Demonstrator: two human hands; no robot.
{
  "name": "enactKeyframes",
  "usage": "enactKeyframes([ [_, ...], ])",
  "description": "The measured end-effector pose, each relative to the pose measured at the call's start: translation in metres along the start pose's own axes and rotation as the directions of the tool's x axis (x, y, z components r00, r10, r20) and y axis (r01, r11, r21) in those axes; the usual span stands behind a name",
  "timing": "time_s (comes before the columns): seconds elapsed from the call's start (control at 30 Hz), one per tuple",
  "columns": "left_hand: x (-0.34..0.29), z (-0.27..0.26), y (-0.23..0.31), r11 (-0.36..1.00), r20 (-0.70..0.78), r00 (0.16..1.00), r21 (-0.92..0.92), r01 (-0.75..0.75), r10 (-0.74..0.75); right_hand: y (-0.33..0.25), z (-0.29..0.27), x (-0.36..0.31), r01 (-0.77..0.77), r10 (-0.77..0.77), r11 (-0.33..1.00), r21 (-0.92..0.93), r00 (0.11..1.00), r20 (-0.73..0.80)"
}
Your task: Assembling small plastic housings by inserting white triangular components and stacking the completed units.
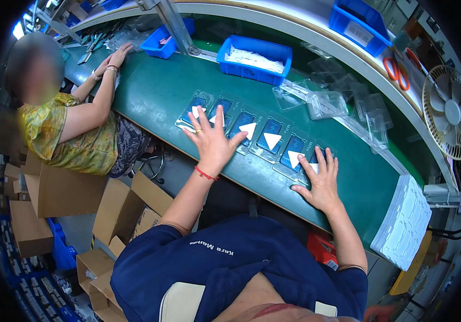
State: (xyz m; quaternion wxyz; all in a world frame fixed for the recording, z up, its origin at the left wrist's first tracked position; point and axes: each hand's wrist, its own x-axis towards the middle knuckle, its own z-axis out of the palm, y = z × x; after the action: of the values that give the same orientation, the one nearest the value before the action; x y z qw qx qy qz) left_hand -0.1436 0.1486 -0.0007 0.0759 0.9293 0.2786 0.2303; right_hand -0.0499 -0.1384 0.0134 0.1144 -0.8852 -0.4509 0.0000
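Observation:
A row of several clear blister packs [269, 140] with blue cards and white triangular pieces lies on the green conveyor belt [155, 91]. My left hand [211, 140] hovers flat over the left packs, fingers spread, a red band on its wrist. My right hand [320, 181] rests flat on the belt at the right end of the row, fingertips touching the last pack. Neither hand holds anything.
A stack of white sheets [405, 222] sits at the right. Empty clear blister shells [327, 103] and a blue bin [254, 58] with white pieces lie behind the row. A seated co-worker [64, 129] works at the left. A fan [448, 112] stands far right; cardboard boxes [118, 212] below.

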Motion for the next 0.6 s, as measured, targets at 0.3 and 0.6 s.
enactKeyframes([
  [0.3,0.085,0.005,-0.146,0.968,0.158,0.962,0.158,0.196,-0.221,-0.092,0.049,0.109,0.145,-0.140,0.989,0.016,0.974,-0.177],
  [0.6,0.166,0.003,-0.320,0.909,-0.036,0.953,0.292,0.297,-0.300,-0.131,0.060,0.181,0.239,-0.120,0.909,0.341,0.935,-0.335],
])
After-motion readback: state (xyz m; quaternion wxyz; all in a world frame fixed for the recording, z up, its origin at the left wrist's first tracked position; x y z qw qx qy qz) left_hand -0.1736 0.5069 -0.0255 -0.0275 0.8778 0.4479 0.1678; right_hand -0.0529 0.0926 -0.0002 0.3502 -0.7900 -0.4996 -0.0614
